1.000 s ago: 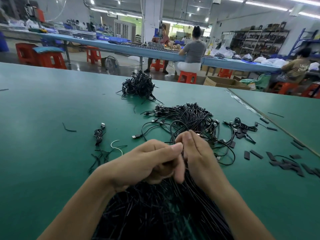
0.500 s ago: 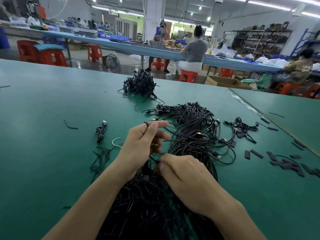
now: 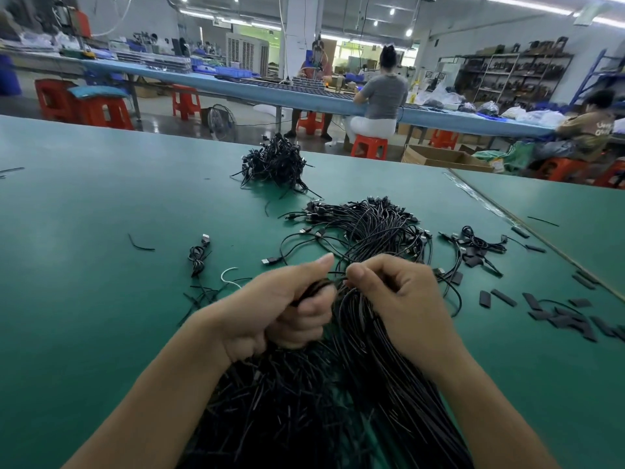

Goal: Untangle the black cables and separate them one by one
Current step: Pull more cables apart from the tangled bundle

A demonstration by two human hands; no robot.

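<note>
A person picks at a big knot of black cables [image 3: 321, 401] at the near edge of the green surface [image 3: 84, 265].

The left hand [image 3: 287, 306] has its fingers curled tight round a bunch of the cables. Right beside it, the right hand [image 3: 399, 299] pinches one thin cable between thumb and finger. A loose pile [image 3: 372, 228] with plugs showing lies in the middle of the surface, and a bundled heap [image 3: 274, 164] sits near the far edge. One small coiled cable [image 3: 198, 257] lies alone toward the left. I think only a little is done. The thick knot under the arms looks mostly unsorted, so lots of pulling apart is left.
</note>
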